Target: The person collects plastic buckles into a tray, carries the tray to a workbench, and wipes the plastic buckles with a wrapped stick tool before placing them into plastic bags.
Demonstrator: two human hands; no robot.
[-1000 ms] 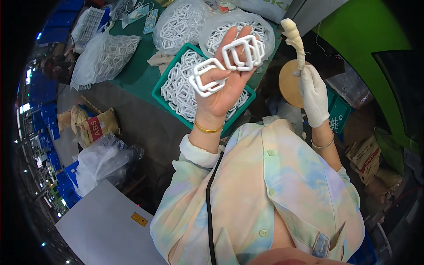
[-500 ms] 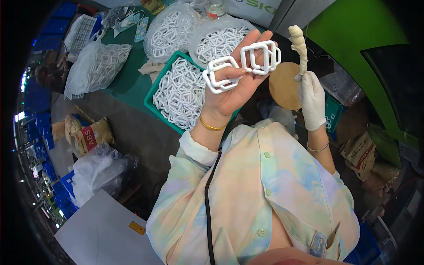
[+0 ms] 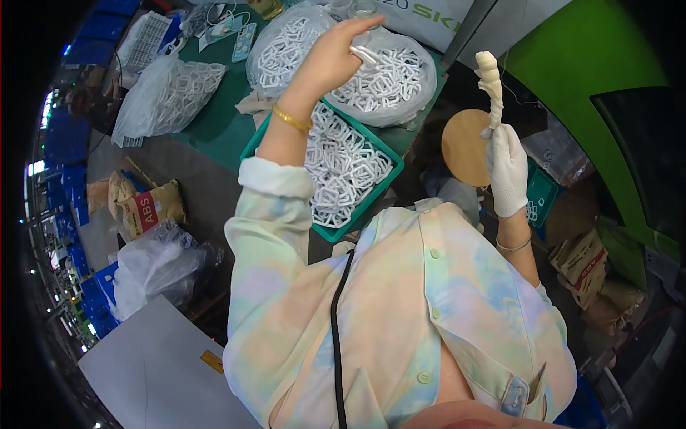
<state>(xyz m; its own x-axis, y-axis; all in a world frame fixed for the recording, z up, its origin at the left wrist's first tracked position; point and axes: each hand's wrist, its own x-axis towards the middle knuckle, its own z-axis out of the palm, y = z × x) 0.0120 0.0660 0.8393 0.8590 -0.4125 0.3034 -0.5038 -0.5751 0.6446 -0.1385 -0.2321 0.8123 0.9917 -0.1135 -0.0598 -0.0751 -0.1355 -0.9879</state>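
My bare left hand (image 3: pixel 332 61), with a gold bracelet at its wrist, is over the clear bag of white rings (image 3: pixel 382 71), back of the hand up. One finger is stretched out, and white plastic rings (image 3: pixel 365 54) show edge-on under the fingers; the palm is hidden. Close below is a green tray (image 3: pixel 343 232) piled with white angular rings (image 3: pixel 346 161). In its white glove, my right hand (image 3: pixel 507 171) is closed around the lower end of a knobbly cream-coloured stick (image 3: pixel 490 82), held upright.
More bagged rings (image 3: pixel 286 53) stand behind, with another bag (image 3: pixel 171 96) at the table's left. A round wooden stool top (image 3: pixel 464 146) and a small green tray (image 3: pixel 542 200) are on the right, by a green machine (image 3: pixel 572 64). Paper sacks (image 3: pixel 153 207) lie on the floor.
My left hand has swung up and left, from palm-up with rings spread on it to palm turned away over the bag. My right hand keeps its hold on the stick.
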